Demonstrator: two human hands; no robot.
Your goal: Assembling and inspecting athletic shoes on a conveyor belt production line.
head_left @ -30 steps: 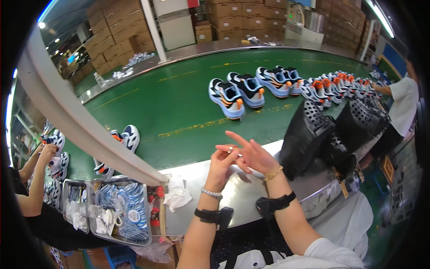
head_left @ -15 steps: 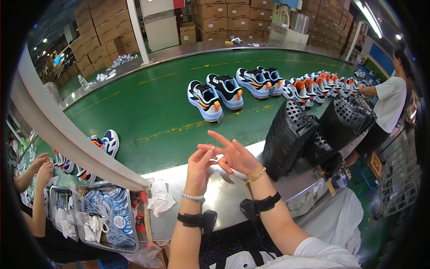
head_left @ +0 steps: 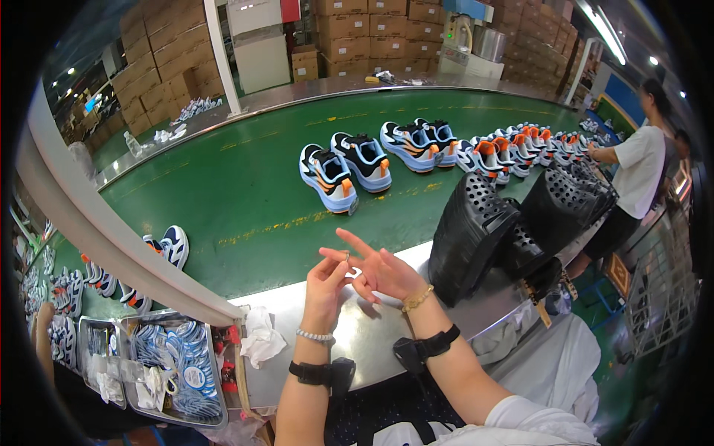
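Observation:
My left hand [head_left: 324,288] is raised over the metal table edge, thumb and fingertips pinched on a small ring [head_left: 347,256] around a finger of my right hand [head_left: 388,277]. The right hand is turned partly palm up with its fingers spread, holding nothing. A beaded bracelet [head_left: 315,336] circles my left wrist and a gold-coloured one [head_left: 417,298] my right. Each forearm wears a black strap with a small box. Beyond my hands, a pair of black, light blue and orange sneakers [head_left: 327,178] stands on the green conveyor belt [head_left: 245,178].
Tall black perforated racks [head_left: 468,245] stand at my right. On the left are a white post [head_left: 111,215], a crumpled white tissue [head_left: 260,336] and metal trays [head_left: 216,383] of blue-and-white pieces. More sneakers [head_left: 513,149] line the belt towards a co-worker [head_left: 643,160].
The sneakers on the belt sit slightly further left and lower in view. My hands keep their pinch and have sunk a little. The left-hand co-worker's hands have drawn back towards the picture's edge.

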